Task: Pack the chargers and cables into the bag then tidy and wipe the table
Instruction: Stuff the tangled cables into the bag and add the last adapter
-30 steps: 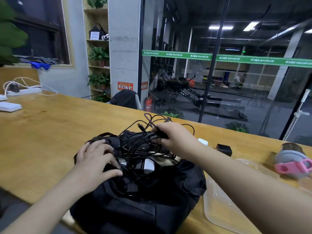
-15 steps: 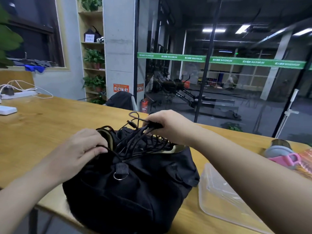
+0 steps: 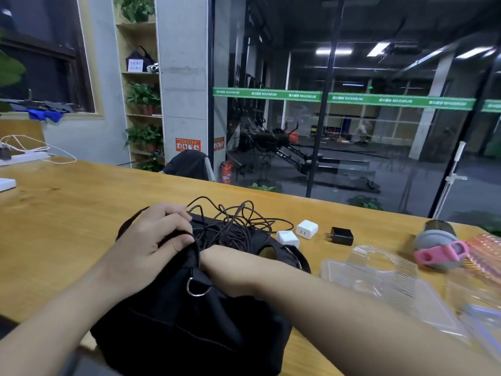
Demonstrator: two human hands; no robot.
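We pinch bag [image 3: 189,321] rim with left hand [image 3: 151,242]; right hand [image 3: 217,260] plunged inside among cables [image 3: 233,223], fingers hidden, grip unknowable. Three chargers [image 3: 306,228] beside bag.

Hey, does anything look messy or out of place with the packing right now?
Yes. The cables are a tangle spilling out over the bag mouth, loops trailing onto the table. Three chargers lie unpacked beyond it.
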